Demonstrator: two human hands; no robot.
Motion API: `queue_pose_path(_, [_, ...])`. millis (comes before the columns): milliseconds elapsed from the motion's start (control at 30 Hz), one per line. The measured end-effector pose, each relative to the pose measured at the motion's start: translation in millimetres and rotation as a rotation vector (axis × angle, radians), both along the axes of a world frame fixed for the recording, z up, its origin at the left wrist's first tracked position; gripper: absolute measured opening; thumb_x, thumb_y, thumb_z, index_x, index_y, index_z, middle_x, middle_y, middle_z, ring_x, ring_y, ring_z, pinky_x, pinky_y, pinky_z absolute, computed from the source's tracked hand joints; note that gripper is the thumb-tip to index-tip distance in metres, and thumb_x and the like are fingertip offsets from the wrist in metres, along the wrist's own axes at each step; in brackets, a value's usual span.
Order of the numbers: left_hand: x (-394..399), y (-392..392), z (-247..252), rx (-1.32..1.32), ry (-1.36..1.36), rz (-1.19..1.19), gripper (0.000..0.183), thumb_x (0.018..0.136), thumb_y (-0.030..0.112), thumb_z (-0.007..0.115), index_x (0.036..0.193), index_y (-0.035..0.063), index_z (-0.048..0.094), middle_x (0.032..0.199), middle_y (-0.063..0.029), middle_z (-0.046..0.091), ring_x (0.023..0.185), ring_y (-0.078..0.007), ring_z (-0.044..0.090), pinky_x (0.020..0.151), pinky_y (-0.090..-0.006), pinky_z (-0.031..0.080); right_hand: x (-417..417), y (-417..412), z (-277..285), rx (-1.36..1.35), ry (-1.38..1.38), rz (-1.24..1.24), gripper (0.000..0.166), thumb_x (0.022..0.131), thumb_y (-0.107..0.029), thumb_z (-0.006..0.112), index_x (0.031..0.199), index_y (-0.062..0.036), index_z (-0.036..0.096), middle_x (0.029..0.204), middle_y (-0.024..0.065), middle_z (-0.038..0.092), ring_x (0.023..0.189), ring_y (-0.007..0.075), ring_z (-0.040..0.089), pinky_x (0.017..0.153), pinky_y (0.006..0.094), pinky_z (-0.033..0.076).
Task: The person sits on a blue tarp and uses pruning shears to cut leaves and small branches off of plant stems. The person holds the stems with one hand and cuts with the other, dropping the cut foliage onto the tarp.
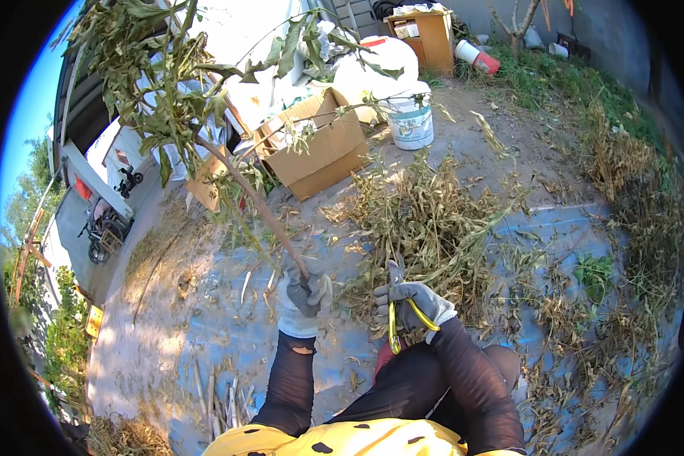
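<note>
My left hand (306, 290), in a grey and white work glove, grips the lower end of a thick cut branch (253, 199). The branch slants up to the left and bears wilted green leaves at its top. In my gloved right hand (413, 305) is a pair of pruning shears (396, 273) with yellow handles, its blades pointing up. The handles stand apart, and the fingers wrap across them near the pivot. Just beyond the shears lies a heap of dry leafy stems (433, 211). Several cut bare sticks (225, 402) lie at the lower left, beside my left forearm.
A blue ground sheet (216, 336) strewn with dry leaves spreads around me. Beyond it stand an open cardboard box (325, 151), a white bucket (410, 122) and a wooden cabinet (436, 40). More dried plants (650, 228) lie at the right. A parked motorcycle (105, 231) is far left.
</note>
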State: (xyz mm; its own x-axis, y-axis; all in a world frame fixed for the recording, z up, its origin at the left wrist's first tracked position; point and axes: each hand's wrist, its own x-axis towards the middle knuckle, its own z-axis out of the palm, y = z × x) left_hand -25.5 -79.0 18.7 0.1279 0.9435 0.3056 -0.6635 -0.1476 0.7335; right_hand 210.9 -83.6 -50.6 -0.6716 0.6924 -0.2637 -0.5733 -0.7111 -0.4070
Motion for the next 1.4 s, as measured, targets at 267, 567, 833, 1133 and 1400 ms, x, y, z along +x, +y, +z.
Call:
queue_pose_path(267, [15,13,-7,-0.217,0.363,0.522,0.035,0.088,0.024,0.058,0.115,0.0030,0.052,0.085,-0.0026,0.057,0.067,-0.0118,0.058,0.042,-0.0258,0.047,2,6,-6,0.064,-0.132,-0.275,0.032,0.080,-0.004,0.055,0.111,0.0041,0.050,0.083,0.0122,0.060,0.075,0.0248,0.063,0.074,0.0420,0.054])
queue_pose_path(567, [19,68,-35,-0.310,0.159,0.388,0.039,0.089,0.036,0.057,0.113,0.0062,0.049,0.079,-0.0025,0.058,0.050,-0.0113,0.051,0.042,-0.0242,0.041,-2,-4,16,0.132,-0.259,-0.382,0.028,0.081,-0.005,0.056,0.107,0.0028,0.051,0.078,0.0088,0.059,0.064,0.0193,0.061,0.062,0.0372,0.055])
queue_pose_path(833, [50,82,-59,-0.157,0.257,0.484,0.019,0.089,0.022,0.061,0.101,0.0075,0.060,0.081,0.0040,0.053,0.070,-0.0039,0.047,0.060,-0.0181,0.038,51,-39,77,0.354,-0.537,-0.691,0.016,0.088,-0.008,0.053,0.103,-0.0008,0.052,0.069,0.0017,0.052,0.054,0.0100,0.050,0.047,0.0261,0.046])
queue_pose_path(1133, [117,55,41,-0.459,0.043,0.240,0.018,0.090,0.009,0.055,0.108,0.0084,0.053,0.076,-0.0041,0.061,0.048,-0.0066,0.047,0.039,-0.0199,0.038,58,-108,97,0.239,-0.361,-1.206,0.029,0.090,-0.013,0.056,0.115,-0.0009,0.047,0.076,0.0014,0.052,0.060,0.0115,0.051,0.056,0.0285,0.047])
queue_pose_path(1400, [153,46,67,-0.312,-0.076,0.016,0.010,0.089,0.010,0.056,0.099,0.0065,0.054,0.065,-0.0021,0.056,0.045,-0.0063,0.044,0.037,-0.0193,0.033,71,-176,48,0.241,-0.742,-1.431,0.025,0.087,-0.005,0.057,0.112,-0.0053,0.050,0.076,-0.0003,0.053,0.058,0.0079,0.051,0.054,0.0217,0.046])
